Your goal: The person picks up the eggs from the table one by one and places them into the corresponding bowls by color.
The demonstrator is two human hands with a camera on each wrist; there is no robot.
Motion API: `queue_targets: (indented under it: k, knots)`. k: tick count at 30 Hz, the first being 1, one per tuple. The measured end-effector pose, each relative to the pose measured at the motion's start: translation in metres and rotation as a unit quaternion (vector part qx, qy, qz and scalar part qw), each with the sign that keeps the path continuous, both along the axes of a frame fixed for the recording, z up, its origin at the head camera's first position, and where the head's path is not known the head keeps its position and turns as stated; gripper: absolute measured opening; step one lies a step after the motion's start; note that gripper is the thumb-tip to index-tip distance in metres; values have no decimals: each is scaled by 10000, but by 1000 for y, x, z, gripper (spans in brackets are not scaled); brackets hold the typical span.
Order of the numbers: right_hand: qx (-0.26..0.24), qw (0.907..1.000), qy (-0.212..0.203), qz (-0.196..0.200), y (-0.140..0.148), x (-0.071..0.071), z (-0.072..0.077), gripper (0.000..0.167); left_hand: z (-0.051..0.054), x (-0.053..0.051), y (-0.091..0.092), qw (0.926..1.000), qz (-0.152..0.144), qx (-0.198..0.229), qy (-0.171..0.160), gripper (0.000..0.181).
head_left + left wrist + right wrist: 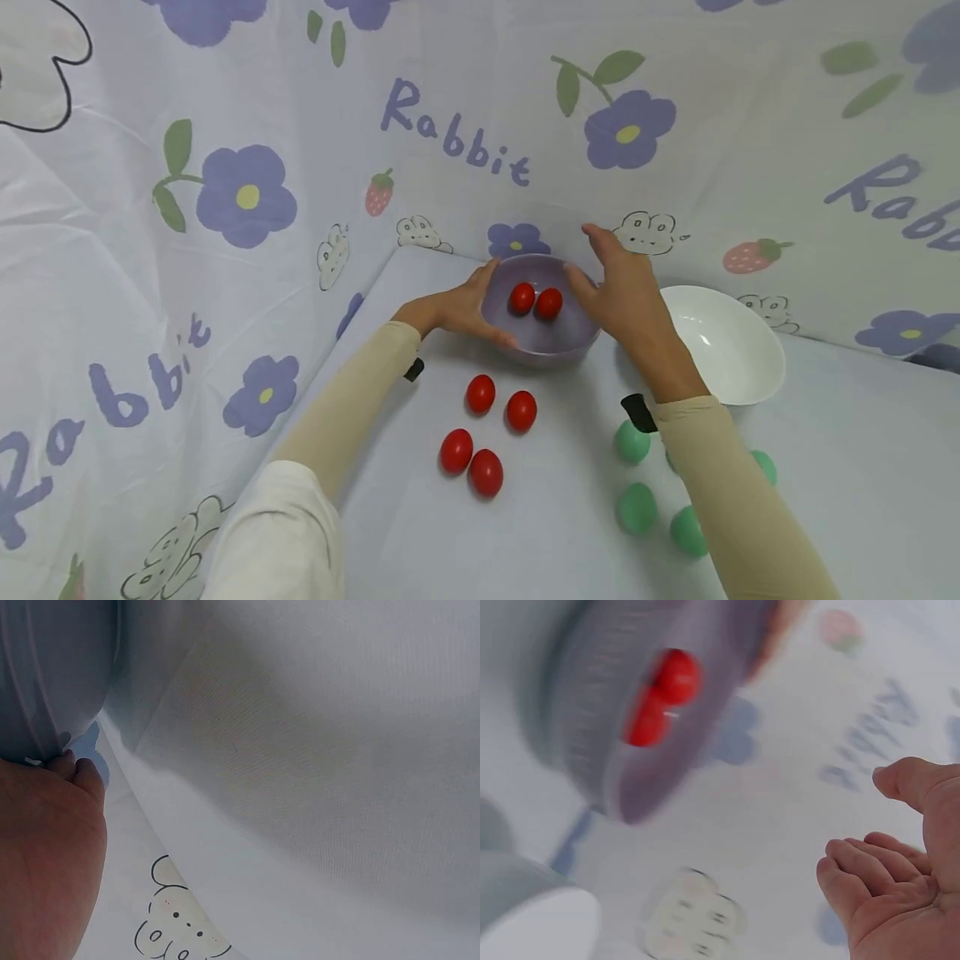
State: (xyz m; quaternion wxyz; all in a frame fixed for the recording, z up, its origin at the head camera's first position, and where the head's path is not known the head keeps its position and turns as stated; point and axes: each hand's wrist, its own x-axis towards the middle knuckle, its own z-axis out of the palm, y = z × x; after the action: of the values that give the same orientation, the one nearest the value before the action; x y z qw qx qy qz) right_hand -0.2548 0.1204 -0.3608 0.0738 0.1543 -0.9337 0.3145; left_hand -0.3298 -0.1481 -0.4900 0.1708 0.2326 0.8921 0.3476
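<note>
A purple bowl (555, 337) with two red egg-shaped balls (522, 298) in it stands at the back of the table. My left hand (459, 312) holds the bowl's left side, thumb along the front wall and fingers toward the back rim. Part of that hand (49, 855) shows against the bowl's wall (60, 667) in the left wrist view. My right hand (628, 292) is raised over the bowl's right edge with thumb and fingers spread. In the right wrist view, the right hand (900, 892) holds nothing and is apart from the bowl (641, 784).
Several red egg-shaped balls (480, 393) lie on the white table (562, 517) in front of the purple bowl. To the right stands a white bowl (738, 350), partly behind my right wrist. Several green balls (637, 508) lie around the right forearm. A printed cloth (465, 50) hangs behind.
</note>
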Motion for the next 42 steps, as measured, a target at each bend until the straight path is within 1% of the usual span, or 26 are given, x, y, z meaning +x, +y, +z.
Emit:
queue_targets:
  k: [3,6,8,11,14,17,19,22,25,29,30,33,36,38,42]
  knots:
    - [-480,9978,449,38,3,20,20,64,1,0,-1,10000,44,-46,12,157]
    - [-816,9924,917,33,6,39,34,64,3,1,-1,9999,81,-68,10,158]
    - [-1027,9879,1165,14,7,50,40,63,4,1,-1,9999,87,-72,-23,158]
    - [-1335,9811,1398,-4,9,65,42,61,5,0,-1,9998,111,-127,-69,159]
    - [-1541,9766,1497,-5,11,78,40,60,6,0,-1,9998,111,-152,-44,158]
    - [-1722,9725,1569,38,10,87,34,60,8,0,-1,9998,101,-143,-4,158]
    - [-1833,9699,1599,102,9,91,25,60,9,0,-1,9999,93,-99,4,157]
    - [-1906,9691,1532,332,7,97,6,61,9,0,-2,9999,96,-66,-3,157]
    - [-1874,9724,1188,714,3,102,-17,64,9,-2,-1,10000,63,-18,30,156]
    - [-1524,9802,481,1168,-3,106,-48,70,7,-3,0,10000,38,-20,69,156]
    - [-1399,9822,262,1223,-4,106,-56,71,7,-3,1,10000,41,-26,63,156]
    - [-891,9874,-370,1255,-7,106,-77,75,6,-2,1,9999,42,-83,82,156]
    - [-411,9880,-914,1178,-10,105,-93,81,5,-1,1,9999,54,-51,110,155]
    - [-135,9863,-1195,1131,-13,105,-101,83,4,0,1,9999,65,-24,125,155]
    - [242,9812,-1628,1003,-17,108,-110,85,2,5,3,9999,114,-83,15,157]
